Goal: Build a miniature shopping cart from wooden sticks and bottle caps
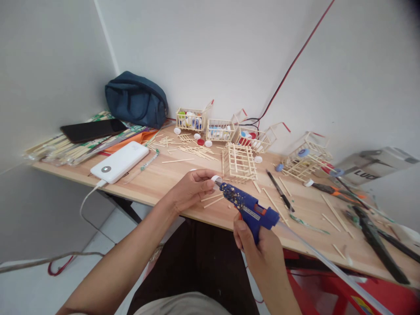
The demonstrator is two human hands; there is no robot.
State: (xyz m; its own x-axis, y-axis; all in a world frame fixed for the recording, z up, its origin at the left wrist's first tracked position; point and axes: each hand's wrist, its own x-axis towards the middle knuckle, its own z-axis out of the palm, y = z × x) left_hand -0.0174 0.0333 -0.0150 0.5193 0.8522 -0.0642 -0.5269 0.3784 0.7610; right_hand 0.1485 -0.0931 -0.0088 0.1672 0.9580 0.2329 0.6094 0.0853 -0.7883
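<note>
My right hand is wrapped round the handle of a blue glue gun, which has crusted residue along its barrel. A long clear glue stick trails from its back end. Between the fingertips of my left hand is a small white bottle cap, and the gun's nozzle points into it. Just beyond, a small cage-like basket of wooden sticks sits on the wooden table.
Along the wall stand several stick-built carts holding coloured caps. Loose sticks, a pen-like cutter and dark pliers lie about. To the left are a white power bank, a phone and a blue bag.
</note>
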